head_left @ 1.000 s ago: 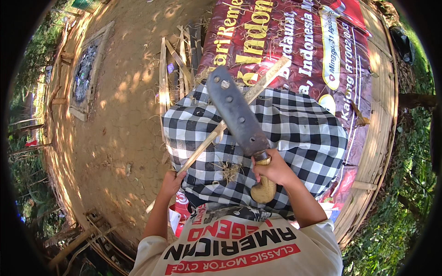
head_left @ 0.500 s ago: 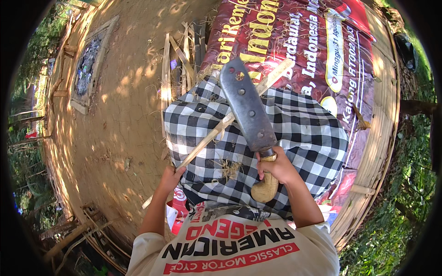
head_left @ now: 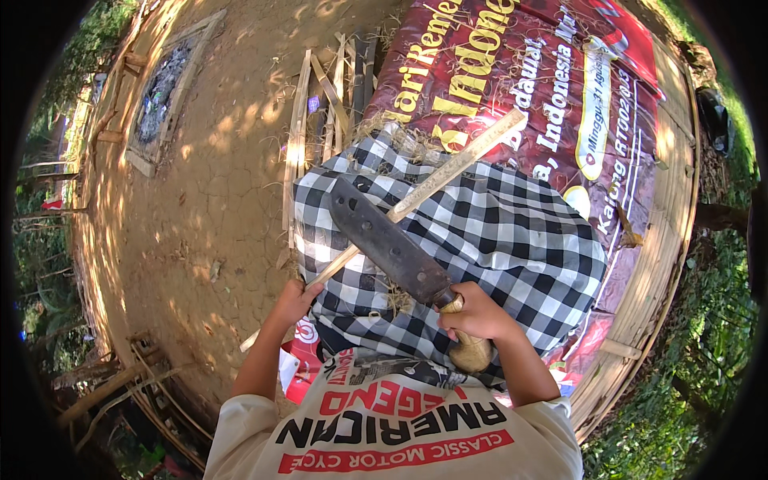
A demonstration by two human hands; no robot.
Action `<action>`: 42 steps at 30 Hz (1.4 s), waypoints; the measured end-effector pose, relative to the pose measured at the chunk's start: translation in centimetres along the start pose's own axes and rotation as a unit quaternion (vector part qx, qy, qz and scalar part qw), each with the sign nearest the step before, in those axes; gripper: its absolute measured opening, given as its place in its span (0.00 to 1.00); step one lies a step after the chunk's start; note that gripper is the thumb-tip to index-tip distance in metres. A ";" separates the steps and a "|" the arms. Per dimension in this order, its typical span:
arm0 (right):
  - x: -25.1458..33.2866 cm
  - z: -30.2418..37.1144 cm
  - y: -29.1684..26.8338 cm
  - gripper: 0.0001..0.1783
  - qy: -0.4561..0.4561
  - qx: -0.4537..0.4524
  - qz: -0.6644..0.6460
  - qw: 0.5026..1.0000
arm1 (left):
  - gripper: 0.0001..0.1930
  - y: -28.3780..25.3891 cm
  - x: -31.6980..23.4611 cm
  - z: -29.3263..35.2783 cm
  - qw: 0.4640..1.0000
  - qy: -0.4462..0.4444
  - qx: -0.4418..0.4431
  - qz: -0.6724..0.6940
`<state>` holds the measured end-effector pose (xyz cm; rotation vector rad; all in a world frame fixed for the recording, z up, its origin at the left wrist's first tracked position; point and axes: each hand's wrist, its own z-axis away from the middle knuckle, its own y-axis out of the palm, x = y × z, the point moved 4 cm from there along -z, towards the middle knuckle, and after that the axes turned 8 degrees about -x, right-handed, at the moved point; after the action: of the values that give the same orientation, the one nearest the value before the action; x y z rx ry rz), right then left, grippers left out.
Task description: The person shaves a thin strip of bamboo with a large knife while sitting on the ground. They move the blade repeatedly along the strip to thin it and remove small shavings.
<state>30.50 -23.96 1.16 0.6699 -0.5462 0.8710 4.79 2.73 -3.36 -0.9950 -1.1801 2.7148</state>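
Observation:
My right hand grips the pale wooden handle of a broad machete. Its dark blade has holes near the tip and slants up to the left, lying across a long bamboo strip. Around the lower part of that strip my left hand is closed. The strip runs diagonally from beside my left forearm to the upper right, over a black-and-white checked cloth spread on my lap. Thin shavings lie on the cloth near the blade.
A dark red printed banner with curly shavings covers a bamboo platform. Several split bamboo strips lie left of the banner, on bare earth. A framed ash pit is at the upper left; plants grow at right.
The machete has swung left and lower, its tip now nearer the left side of the cloth. My right hand has moved slightly down. My left hand keeps hold of the bamboo strip.

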 end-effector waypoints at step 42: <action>10.2 4.9 -1.3 0.18 -0.410 -0.404 0.370 0.730 | 0.30 -0.4 -2.3 -0.2 0.991 -0.041 0.107 0.064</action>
<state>36.17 -22.95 10.96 -0.0683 -1.9705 0.9036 6.61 2.57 -1.96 -0.9694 -0.8380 2.9298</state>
